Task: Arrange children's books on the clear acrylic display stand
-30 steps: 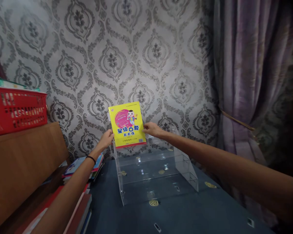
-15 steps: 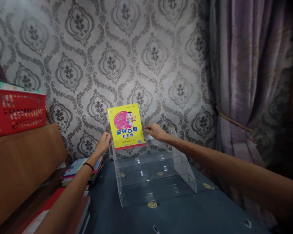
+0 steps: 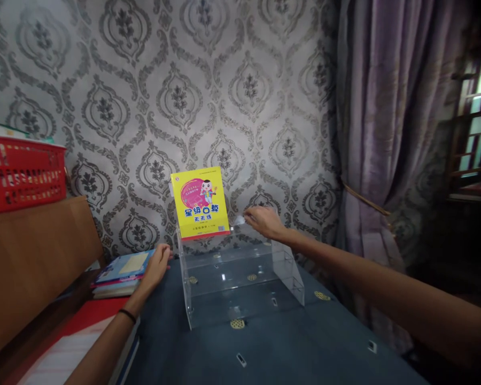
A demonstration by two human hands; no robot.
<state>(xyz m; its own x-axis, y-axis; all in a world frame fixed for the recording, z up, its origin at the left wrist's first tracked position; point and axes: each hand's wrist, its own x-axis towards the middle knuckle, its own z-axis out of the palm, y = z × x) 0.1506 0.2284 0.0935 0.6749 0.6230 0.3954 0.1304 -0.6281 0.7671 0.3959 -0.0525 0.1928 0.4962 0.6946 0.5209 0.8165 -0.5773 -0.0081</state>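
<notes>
A yellow workbook (image 3: pixel 200 203) with a cartoon figure and Chinese lettering leans upright in the top tier of a clear acrylic stepped rack (image 3: pixel 228 286). Neither hand touches the workbook. My left hand (image 3: pixel 159 263) hangs left of the rack, near a stack of books (image 3: pixel 124 267); its fingers are loosely bent, slightly apart, with nothing in them. To the right of the workbook, above the rack's rear part, is my right hand (image 3: pixel 265 222). Its fingertips are drawn together, and no object shows between them.
At the left, a red plastic basket (image 3: pixel 24 174) stands on a brown wooden panel (image 3: pixel 40 267). More books with a red cover (image 3: pixel 100 313) lie under my left forearm. The rack stands on a dark blue cloth (image 3: pixel 288 347). Behind are patterned wallpaper and a tied purple curtain (image 3: pixel 377 133).
My left hand has come away from the workbook's left edge, down and leftward. My right hand has drawn away from its right edge. The workbook stays in the rack; the view has shifted slightly right.
</notes>
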